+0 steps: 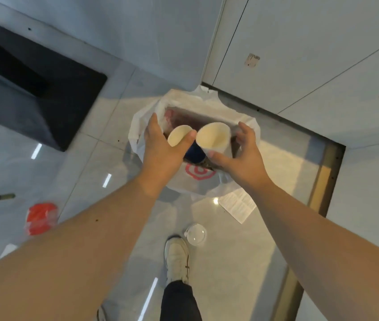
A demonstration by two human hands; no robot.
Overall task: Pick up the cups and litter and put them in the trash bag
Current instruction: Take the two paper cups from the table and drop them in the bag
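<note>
I have both arms out over the white plastic trash bag (160,181), which sits open on the floor at the centre of the frame. My left hand (160,144) is wrapped around a small paper cup (179,135), thumb across its rim. My right hand (241,154) grasps a larger paper cup (212,137), thumb on the near wall and fingers (245,133) spread behind it. Both cups hang mouth-up, almost rim to rim, right over the bag's opening.

To finish this well, I judge I should lower both a little before opening my fingers, and tilt them inward so they fall past the cardboard box (202,114) already lodged in the bag instead of bouncing off its edge. The film is thin and slack, so a cup landing on the lip could fold it shut.

The cups are light, stiff and tapered, cream inside; they would dent under a hard squeeze. The bag is glossy and crinkled with a red printed logo (198,172). On the shiny tiled floor (241,262) there remain a clear domed lid (195,234) low centre, a printed paper sheet (238,205) just above it, and a red wrapper (41,217) at lower left.
</note>
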